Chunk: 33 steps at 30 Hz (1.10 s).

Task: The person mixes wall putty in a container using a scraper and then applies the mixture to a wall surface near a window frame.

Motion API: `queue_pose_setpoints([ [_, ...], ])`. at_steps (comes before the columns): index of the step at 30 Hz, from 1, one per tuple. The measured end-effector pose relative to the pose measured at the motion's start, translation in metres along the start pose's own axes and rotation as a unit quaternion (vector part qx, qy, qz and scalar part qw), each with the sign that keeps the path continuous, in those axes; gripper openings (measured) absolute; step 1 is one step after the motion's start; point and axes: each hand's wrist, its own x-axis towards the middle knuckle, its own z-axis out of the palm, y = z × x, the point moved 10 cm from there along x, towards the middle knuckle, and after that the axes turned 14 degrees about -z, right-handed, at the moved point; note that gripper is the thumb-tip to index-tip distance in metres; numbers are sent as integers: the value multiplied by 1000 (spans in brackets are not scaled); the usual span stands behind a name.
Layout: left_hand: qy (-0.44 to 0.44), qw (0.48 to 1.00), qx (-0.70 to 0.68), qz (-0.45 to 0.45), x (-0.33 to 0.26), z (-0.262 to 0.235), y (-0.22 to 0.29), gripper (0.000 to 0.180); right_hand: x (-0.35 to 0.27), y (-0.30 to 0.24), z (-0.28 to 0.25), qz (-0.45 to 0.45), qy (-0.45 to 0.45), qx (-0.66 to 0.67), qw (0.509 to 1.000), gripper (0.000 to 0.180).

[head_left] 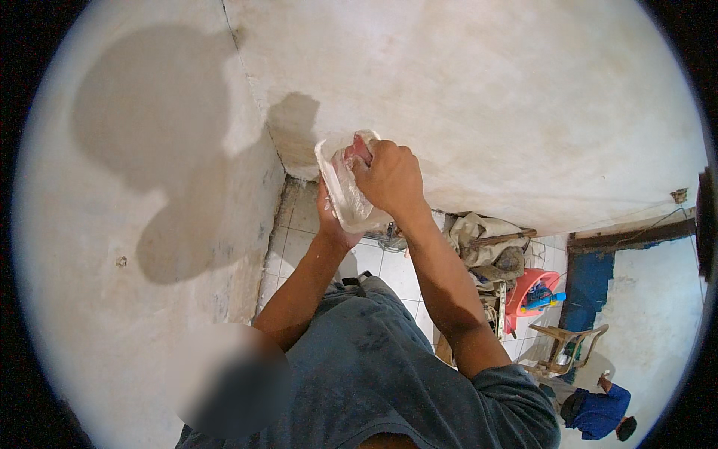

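Both hands are gripping a crinkled clear plastic bag (345, 191) at frame centre, before a corner of rough, pale plastered wall (486, 97): the right hand (390, 178) is clenching its top from 3 o'clock, the left hand (333, 224) cupping it from 6 o'clock. White floor tiles (389, 269) are showing below, with crumpled sacks (486, 243), a red tub (532, 288) and a plastic chair (565, 348) lying toward 4 o'clock.

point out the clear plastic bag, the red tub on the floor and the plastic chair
clear plastic bag (342, 191): head view, on its crumpled side left of the right hand (390, 178)
red tub (526, 286): head view, on its left rim
plastic chair (566, 346): head view, on its tan backrest
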Motion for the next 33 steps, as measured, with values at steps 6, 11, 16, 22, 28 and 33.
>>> queue_pose_setpoints([
  [6, 7, 1000, -11, 21, 2, -2, 2, 60, -1, -4, 2, -20, 19, 3, 1000, 24],
  [11, -2, 1000, -13, 11, 2, -5, 0, 60, 1, -4, -4, -32, 30, 22, 999, 24],
  [16, -4, 999, -34, 9, -3, -1, -3, 59, 1, 3, 2, -16, -6, -2, 1000, 24],
  [22, 7, 1000, -26, 6, -2, -6, 2, 60, 1, -2, 4, -28, -32, 12, 999, 27],
  [28, -8, 999, -26, 18, -3, -2, 3, 63, -2, 4, 12, -20, -37, 0, 999, 28],
  [33, 11, 1000, -10, 22, -3, -6, 4, 66, 0, 1, 11, -34, -19, 16, 999, 28],
])
